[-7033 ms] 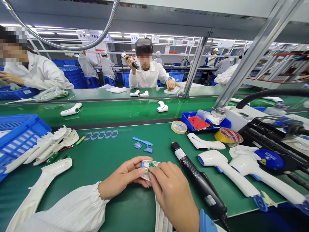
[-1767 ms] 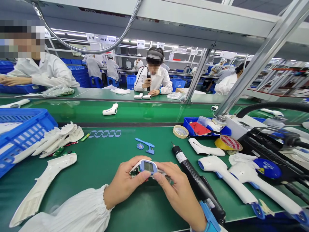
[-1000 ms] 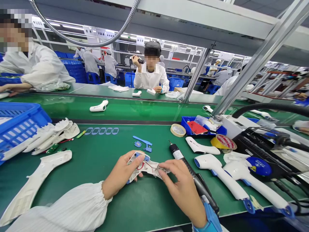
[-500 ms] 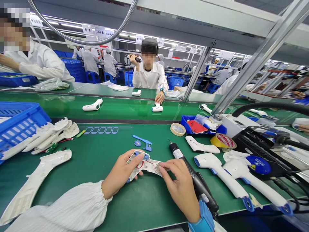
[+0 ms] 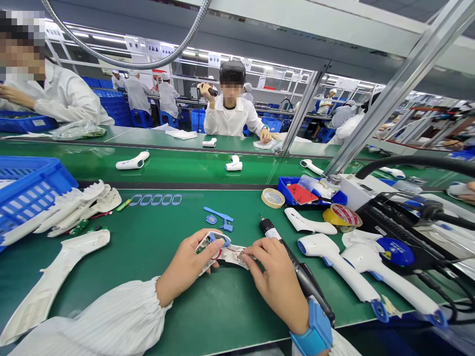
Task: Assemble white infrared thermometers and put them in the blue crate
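My left hand [image 5: 187,262] is closed round the wide end of a white thermometer half-shell [image 5: 230,255], thumb on top near a blue inner part [image 5: 219,238]. The shell's inside faces up, showing thin red wires [image 5: 235,250]. At the handle end, my right hand [image 5: 276,279] pinches what looks like a wire end; the fingertips hide the exact spot. Small blue plastic parts [image 5: 222,217] lie just beyond the shell. Beside my right hand rests a black electric screwdriver [image 5: 297,269].
On the left are a blue basket [image 5: 35,190], stacked white shells [image 5: 79,207] and one loose shell [image 5: 61,277]. Closed thermometers [image 5: 337,262] and a tape roll [image 5: 341,215] lie right. Thermometers sit on the green conveyor [image 5: 185,160]; a co-worker [image 5: 232,116] sits beyond.
The thermometers on the conveyor have shifted left. The co-worker opposite has drawn a hand back from one of them. My hands stay in place; the shell is turned slightly.
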Motion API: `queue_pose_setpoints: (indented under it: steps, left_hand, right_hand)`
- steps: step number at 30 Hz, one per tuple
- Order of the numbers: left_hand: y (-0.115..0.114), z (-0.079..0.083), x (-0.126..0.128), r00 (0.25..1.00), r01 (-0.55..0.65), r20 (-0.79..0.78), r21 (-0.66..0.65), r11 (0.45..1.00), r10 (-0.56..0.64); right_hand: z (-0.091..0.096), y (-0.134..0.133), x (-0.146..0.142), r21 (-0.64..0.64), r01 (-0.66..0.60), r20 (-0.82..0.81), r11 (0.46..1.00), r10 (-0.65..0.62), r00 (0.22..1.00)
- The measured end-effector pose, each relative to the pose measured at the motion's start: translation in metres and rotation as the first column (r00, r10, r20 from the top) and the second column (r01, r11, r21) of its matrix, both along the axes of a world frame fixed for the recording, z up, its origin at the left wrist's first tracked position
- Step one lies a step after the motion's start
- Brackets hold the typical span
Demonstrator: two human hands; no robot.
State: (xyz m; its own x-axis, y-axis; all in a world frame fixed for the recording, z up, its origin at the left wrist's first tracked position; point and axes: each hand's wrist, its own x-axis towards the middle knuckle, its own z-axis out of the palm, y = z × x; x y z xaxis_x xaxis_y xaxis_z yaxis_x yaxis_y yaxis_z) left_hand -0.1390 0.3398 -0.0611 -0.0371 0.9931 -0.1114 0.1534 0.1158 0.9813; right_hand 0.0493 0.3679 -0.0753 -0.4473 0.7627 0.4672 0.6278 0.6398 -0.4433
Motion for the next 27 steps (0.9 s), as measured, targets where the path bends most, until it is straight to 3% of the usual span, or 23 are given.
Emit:
queue_pose_setpoints:
  steps: [5,10,16,27]
  left_hand:
    - [0.001,-0.001,-0.002,1.0,0.01,-0.018,0.018,1.0,-0.01]
    - [0.003,0.0,-0.002,0.992,0.04,0.121,-0.018,0.999,-0.037]
    - [0.003,0.0,0.0,0.975,0.033,0.222,-0.034,0.999,-0.024]
    - [0.002,-0.002,0.001,0.969,0.027,0.244,-0.013,1.0,-0.023]
  right_hand:
    - [0.007,0.004,-0.001,-0.044,-0.016,0.057,0.999,0.018,0.998]
    - [0.008,0.009,0.004,-0.234,-0.002,-0.114,0.972,-0.025,0.993]
    - [0.009,0.009,0.006,-0.547,-0.205,-0.329,0.811,0.017,0.944]
    - [-0.006,0.008,-0.012,-0.578,-0.277,-0.537,0.767,-0.102,0.837]
